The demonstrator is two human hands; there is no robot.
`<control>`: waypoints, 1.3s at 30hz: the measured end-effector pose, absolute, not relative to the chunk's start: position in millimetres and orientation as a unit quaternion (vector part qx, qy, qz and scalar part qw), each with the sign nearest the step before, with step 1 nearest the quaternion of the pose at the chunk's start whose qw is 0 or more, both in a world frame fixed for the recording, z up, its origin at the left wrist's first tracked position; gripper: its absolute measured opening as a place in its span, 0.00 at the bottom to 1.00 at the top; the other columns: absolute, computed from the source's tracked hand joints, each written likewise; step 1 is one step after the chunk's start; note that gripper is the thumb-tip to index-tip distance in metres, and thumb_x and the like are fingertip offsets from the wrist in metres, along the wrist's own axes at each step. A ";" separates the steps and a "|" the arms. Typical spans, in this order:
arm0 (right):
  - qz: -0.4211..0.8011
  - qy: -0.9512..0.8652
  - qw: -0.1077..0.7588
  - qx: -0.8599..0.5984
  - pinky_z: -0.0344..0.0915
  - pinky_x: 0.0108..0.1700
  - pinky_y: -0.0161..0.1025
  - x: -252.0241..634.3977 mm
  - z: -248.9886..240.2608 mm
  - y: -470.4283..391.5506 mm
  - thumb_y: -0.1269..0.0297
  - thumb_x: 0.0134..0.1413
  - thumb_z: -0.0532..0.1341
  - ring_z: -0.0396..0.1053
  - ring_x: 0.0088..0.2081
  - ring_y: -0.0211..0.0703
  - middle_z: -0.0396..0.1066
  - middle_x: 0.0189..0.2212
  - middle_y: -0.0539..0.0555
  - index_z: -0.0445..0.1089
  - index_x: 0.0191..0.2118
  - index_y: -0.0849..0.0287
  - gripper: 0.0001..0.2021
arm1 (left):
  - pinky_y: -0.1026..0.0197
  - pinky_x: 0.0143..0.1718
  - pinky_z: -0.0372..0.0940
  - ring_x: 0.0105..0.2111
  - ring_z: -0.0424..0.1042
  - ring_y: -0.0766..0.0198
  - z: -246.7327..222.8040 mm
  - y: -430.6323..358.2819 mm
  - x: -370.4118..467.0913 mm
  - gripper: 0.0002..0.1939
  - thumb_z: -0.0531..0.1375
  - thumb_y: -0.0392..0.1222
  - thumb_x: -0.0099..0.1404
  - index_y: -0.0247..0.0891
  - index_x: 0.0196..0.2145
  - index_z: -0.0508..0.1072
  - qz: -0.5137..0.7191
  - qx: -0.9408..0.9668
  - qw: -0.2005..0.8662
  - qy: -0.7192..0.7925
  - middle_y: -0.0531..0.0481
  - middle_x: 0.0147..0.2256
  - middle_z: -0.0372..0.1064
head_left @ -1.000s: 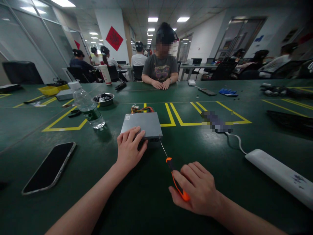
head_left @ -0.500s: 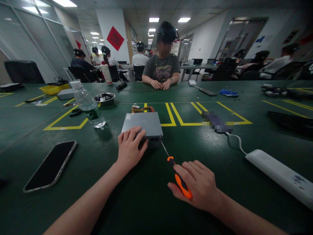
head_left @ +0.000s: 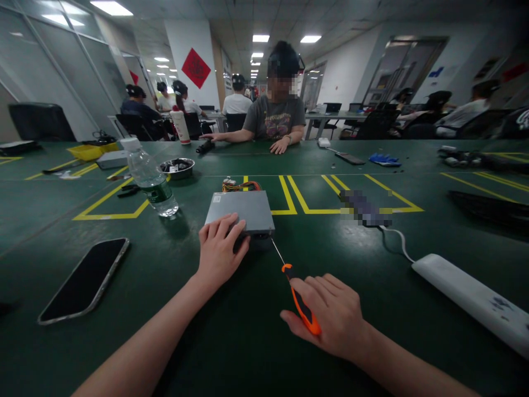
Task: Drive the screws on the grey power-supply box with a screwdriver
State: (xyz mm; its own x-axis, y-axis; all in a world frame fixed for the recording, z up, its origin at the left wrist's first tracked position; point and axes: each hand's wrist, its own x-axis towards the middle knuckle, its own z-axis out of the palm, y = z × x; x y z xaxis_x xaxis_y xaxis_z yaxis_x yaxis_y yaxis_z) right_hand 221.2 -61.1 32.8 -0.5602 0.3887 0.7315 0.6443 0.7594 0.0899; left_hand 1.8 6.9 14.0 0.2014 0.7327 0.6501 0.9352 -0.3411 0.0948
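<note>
A grey metal box with a bundle of coloured wires behind it lies on the green table. My left hand rests on its front left part, thumb along the front side and fingers spread over the top. My right hand is closed round the orange and black handle of a screwdriver. The thin shaft points up and left, its tip at the lower right corner of the box's front face; whether it sits in a screw is too small to tell.
A water bottle, a metal bowl and a phone are on the left. A white power strip with a cable lies right. A person sits opposite.
The person opposite has stretched an arm toward a black object on the table. My right hand and the screwdriver handle have shifted slightly left; my left hand stays on the box.
</note>
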 end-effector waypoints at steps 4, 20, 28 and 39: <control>-0.148 -0.852 0.397 -0.307 0.57 0.23 0.33 221.2 30.4 -60.1 0.66 0.54 0.55 0.62 0.20 0.33 0.67 0.22 0.50 0.63 0.36 0.65 0.07 | 0.47 0.47 0.52 0.52 0.60 0.53 14.4 6.7 1.8 0.14 0.54 0.45 0.62 0.44 0.47 0.65 -0.306 -0.759 0.165 -0.551 0.45 0.51 0.64; -0.170 -0.881 0.344 -0.277 0.55 0.26 0.34 222.6 27.4 -65.6 0.72 0.49 0.58 0.59 0.24 0.35 0.63 0.22 0.50 0.68 0.33 0.60 0.04 | 0.48 0.47 0.52 0.51 0.60 0.52 13.0 7.3 2.0 0.15 0.54 0.45 0.62 0.44 0.47 0.65 -0.295 -0.757 0.180 -0.554 0.45 0.51 0.64; -0.152 -0.858 0.390 -0.297 0.56 0.23 0.33 223.3 30.5 -61.9 0.66 0.56 0.54 0.61 0.20 0.33 0.65 0.21 0.50 0.63 0.37 0.66 0.08 | 0.48 0.47 0.52 0.51 0.61 0.53 12.4 7.8 2.3 0.15 0.54 0.45 0.62 0.44 0.47 0.66 -0.304 -0.755 0.180 -0.552 0.46 0.51 0.64; -0.165 -0.862 0.370 -0.306 0.57 0.25 0.35 224.0 31.9 -61.1 0.60 0.55 0.56 0.62 0.22 0.35 0.66 0.21 0.50 0.65 0.37 0.65 0.11 | 0.48 0.47 0.52 0.51 0.61 0.53 12.6 7.8 1.7 0.15 0.54 0.45 0.62 0.43 0.47 0.65 -0.300 -0.759 0.182 -0.549 0.45 0.51 0.64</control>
State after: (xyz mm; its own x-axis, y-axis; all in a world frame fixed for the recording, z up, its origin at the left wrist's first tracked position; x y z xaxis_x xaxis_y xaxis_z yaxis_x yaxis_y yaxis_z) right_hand 224.0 -61.1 31.9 -0.5398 0.4052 0.7378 0.6489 0.7586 0.0581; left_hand 1.7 7.8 12.6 0.2174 0.7239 0.6548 0.9423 -0.3306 0.0526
